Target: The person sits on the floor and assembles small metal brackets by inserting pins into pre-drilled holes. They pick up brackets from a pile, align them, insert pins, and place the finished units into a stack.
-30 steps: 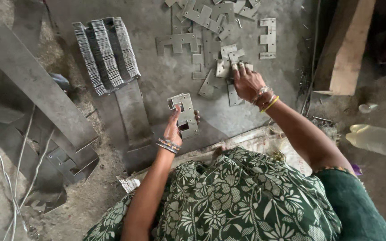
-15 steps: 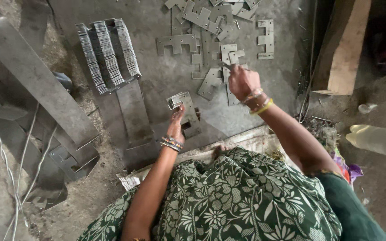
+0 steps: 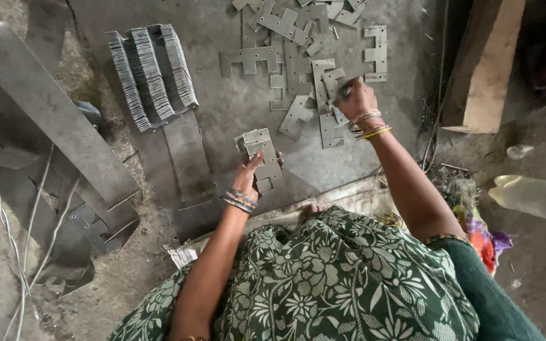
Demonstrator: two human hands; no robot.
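Note:
My left hand [image 3: 249, 179] grips a small stack of flat grey metal plates [image 3: 262, 156], held just above the grey floor. My right hand [image 3: 356, 99] reaches forward with its fingers closed on a loose notched metal plate [image 3: 333, 79] at the near edge of a scattered pile of similar plates [image 3: 298, 38]. Bangles circle both wrists. My green flower-patterned clothing fills the lower part of the view.
Rows of stacked plates stand on edge [image 3: 151, 72] at the upper left, with flat metal sheets [image 3: 188, 161] below them. A long metal bar [image 3: 45, 107] lies at the left. A wooden block [image 3: 488, 63] stands at the right, a plastic bottle [image 3: 535, 197] lower right.
My right hand has moved further forward along the pile and closed on a plate. My left hand has stayed in place with its stack.

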